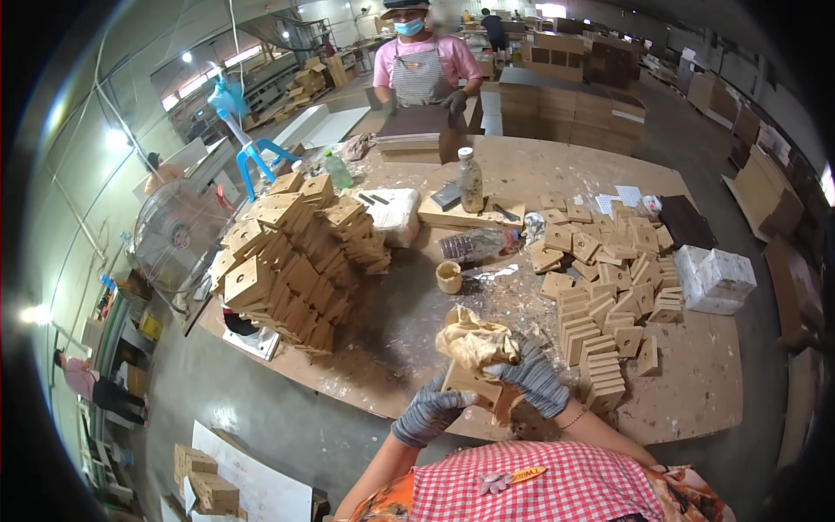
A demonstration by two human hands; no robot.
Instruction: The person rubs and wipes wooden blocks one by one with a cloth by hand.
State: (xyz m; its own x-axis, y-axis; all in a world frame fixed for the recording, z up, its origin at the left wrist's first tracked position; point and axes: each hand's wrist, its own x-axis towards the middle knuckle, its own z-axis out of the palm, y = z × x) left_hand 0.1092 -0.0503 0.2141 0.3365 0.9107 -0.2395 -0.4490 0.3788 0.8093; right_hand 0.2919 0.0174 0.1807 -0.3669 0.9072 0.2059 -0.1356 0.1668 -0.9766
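Observation:
Close to the table's near edge, my left hand [429,416], in a grey knit glove, grips a square wooden block [466,382] by its edge. My gloved right hand [537,379] is closed on a crumpled, yellowish rag [477,337] against the top of that block. The rag covers much of the block, and some right fingertips are hidden. Left of my hands rises a tall stack of wooden blocks [296,278] with round holes. To the right, many similar blocks [628,331] lie in rows and loose piles.
Beyond my hands stand a small open pot [449,277], a lying plastic bottle [477,245] and a glass jar [470,183]. White foam-like packs [715,277] sit at the right edge. Across the table [404,348] a masked person [424,74] handles dark panels. A fan [181,233] stands left.

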